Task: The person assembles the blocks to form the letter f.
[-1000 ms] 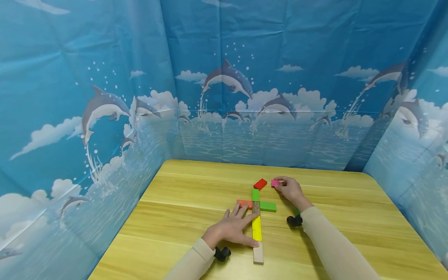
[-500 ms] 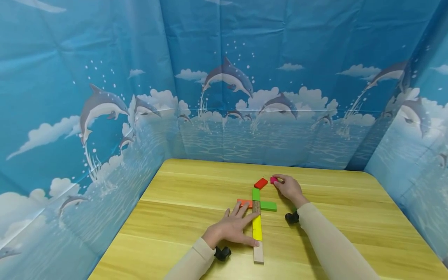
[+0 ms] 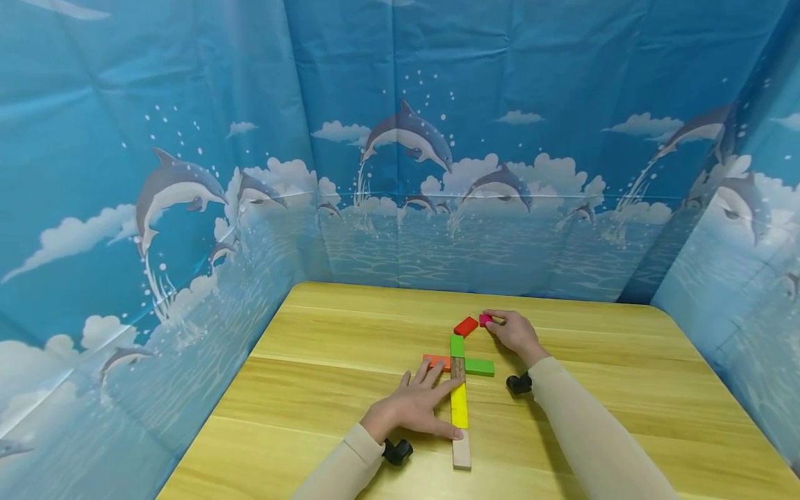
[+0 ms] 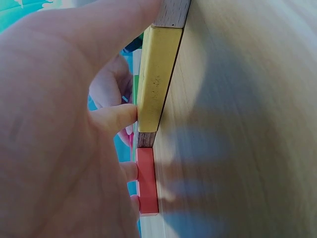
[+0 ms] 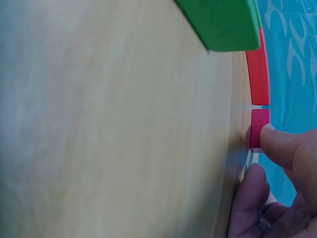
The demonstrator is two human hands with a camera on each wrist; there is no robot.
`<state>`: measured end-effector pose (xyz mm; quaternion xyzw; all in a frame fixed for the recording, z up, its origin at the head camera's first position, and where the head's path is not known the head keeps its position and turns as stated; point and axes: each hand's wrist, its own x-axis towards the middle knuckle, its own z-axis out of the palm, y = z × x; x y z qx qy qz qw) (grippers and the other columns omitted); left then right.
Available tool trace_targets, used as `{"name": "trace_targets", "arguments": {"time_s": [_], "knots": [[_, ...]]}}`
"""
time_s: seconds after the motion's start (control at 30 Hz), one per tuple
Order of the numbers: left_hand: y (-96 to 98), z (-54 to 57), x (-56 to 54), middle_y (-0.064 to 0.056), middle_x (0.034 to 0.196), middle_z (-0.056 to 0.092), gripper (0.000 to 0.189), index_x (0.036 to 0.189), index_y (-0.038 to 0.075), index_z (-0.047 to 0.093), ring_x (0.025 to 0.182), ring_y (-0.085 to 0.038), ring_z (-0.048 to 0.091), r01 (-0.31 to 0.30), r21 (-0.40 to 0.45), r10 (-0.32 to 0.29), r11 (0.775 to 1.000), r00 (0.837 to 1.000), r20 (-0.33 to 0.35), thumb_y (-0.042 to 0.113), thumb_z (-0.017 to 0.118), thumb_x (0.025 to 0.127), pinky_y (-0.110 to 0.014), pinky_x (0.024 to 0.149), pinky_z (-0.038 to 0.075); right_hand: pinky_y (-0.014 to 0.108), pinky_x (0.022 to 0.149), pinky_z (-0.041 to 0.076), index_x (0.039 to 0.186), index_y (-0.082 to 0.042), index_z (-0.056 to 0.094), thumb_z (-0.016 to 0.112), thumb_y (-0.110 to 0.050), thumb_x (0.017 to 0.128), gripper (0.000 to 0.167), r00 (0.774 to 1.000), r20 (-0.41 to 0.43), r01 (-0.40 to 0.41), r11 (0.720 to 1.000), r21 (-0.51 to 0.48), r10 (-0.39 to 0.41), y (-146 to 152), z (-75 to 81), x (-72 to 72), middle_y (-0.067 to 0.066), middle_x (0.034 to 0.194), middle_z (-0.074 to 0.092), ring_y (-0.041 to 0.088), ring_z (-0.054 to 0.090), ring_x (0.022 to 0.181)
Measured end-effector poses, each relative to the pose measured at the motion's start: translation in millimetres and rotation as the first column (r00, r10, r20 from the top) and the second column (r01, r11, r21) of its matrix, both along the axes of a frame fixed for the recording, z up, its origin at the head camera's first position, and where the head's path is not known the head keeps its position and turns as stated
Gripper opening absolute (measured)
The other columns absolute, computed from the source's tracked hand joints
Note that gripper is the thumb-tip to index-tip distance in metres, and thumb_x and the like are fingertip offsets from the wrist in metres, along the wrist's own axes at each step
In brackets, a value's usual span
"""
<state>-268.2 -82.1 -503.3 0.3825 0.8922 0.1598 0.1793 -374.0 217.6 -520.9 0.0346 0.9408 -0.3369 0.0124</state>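
Observation:
On the table, a pink block point(image 3: 484, 320) is pinched between the thumb and fingers of my right hand point(image 3: 515, 335). Just left of it lies a tilted red block point(image 3: 465, 327), with a narrow gap between them in the right wrist view. My left hand point(image 3: 412, 410) rests with spread fingers over a row of flat blocks. Its thumb touches the pale wooden block point(image 3: 462, 455), its index finger reaches the yellow block point(image 3: 459, 411), and other fingertips lie on the orange-red block point(image 4: 146, 181). A brown block point(image 3: 458, 367) and a green block point(image 3: 457, 345) continue the row upward.
Another green block point(image 3: 480, 367) sticks out to the right of the row, opposite the orange-red one. The wood-grain table point(image 3: 350, 326) ends at a back edge before a blue dolphin-print curtain point(image 3: 400, 257). Black wrist cameras point(image 3: 398, 453) sit beneath both sleeves.
My right hand has slid the pink block a little left and away from me, closer to the red block. The left hand has stayed in place.

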Motion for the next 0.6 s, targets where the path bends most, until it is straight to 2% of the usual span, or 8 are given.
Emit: {"name": "trace_targets", "arguments": {"time_s": [0.6], "knots": [[-0.2, 0.0, -2.2, -0.005, 0.169, -0.001, 0.095, 0.161, 0.042, 0.017, 0.153, -0.033, -0.009, -0.002, 0.007, 0.002, 1.0, 1.0, 0.006, 0.078, 0.058, 0.084, -0.066, 0.116, 0.008, 0.036, 0.07, 0.041, 0.147, -0.019, 0.056, 0.062, -0.029, 0.102, 0.046, 1.0, 0.016, 0.014, 1.0, -0.002, -0.014, -2.8, 0.5, -1.6, 0.02, 0.125, 0.064, 0.029, 0.059, 0.093]]}}
